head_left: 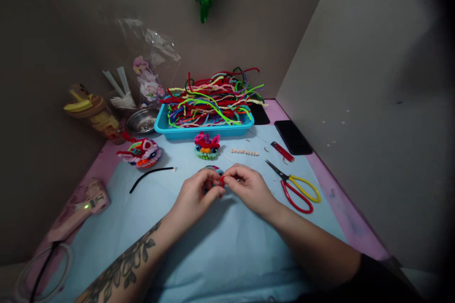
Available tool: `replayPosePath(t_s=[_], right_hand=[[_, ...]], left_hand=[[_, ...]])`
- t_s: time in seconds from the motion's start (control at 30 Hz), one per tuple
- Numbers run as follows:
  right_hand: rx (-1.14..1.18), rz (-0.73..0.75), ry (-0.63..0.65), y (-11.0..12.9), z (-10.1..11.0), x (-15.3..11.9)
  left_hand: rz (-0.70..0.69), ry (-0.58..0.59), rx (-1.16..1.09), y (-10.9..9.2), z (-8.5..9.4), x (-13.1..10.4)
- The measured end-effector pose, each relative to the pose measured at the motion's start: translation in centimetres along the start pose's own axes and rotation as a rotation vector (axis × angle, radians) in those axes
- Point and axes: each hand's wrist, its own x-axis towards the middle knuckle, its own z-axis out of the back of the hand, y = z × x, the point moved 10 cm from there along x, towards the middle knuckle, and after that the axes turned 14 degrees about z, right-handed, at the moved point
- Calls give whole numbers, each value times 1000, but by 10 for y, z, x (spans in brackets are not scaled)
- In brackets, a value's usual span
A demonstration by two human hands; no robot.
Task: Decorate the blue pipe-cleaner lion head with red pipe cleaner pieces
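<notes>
Both hands meet at the middle of the blue-covered table. My left hand (197, 191) is closed around a small pipe-cleaner figure (213, 167), of which only a multicoloured top edge and some red show between the fingers. Thumb and fingers of my right hand (250, 188) pinch a red pipe-cleaner piece (222, 180) against that figure. Most of the held work is hidden by my fingers. Just beyond stands a pipe-cleaner lion head (207, 147) in red, pink, orange and green. A larger lion head (142, 153) sits to the left.
A blue tray (202, 131) heaped with pipe cleaners stands at the back. Scissors (293, 188), a red lighter-like object (282, 151) and a dark phone (293, 137) lie right. Leftward are a black pipe cleaner (149, 175), glue gun (80, 210), metal bowl (142, 120) and lidded cup (97, 116).
</notes>
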Motion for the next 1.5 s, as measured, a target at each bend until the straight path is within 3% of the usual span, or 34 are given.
replayPosePath(t_s=[0.23,0.5,0.7,0.87,1.03,1.3,1.5], right_hand=[[44,-53,-53,-9,1,-3],[-47,-62,-35,-8,2,-2],[135,-166,28,-14,-8,-3],[132,-137,44,-11,-6,-2],[80,-66,53,-4,-3,1],[99,-51,183,0,-7,3],[-104,75,215,13,-5,5]], left_hand=[[-122,-75,205,-6,-2,-9],[-386,-254,476,-21,0,-15],[-476,-281,478,-33,3,-20],[-445,-254,457,-33,2,-19],[-326,-122,325,-23,0,-12],[-220,-42,310,-14,-2,-6],[-47,3,146,-7,-1,0]])
